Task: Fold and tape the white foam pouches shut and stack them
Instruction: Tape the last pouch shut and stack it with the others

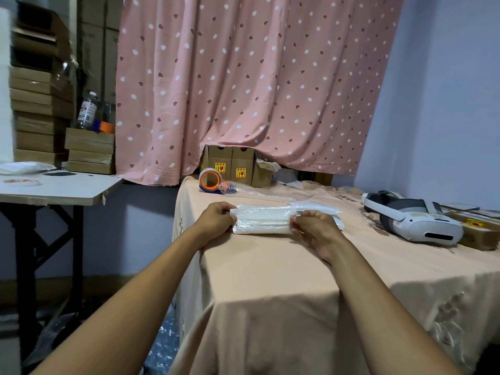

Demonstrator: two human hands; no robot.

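Observation:
A folded white foam pouch [261, 219] lies on the table covered with a peach cloth [270, 266]. My left hand [215, 219] grips the pouch's left end with curled fingers. My right hand [315, 230] pinches its right end. More white foam pouches [322, 207] lie just behind and under the right end. A tape dispenser with an orange core [209, 180] sits at the table's far left corner, apart from both hands.
A white headset [411, 219] lies at the right, with flat boxes [476, 226] behind it. Small cardboard boxes [231, 165] stand under the pink curtain. A side table [54, 189] at the left holds a tape roll [21, 182]; cardboard boxes [40, 104] are stacked behind.

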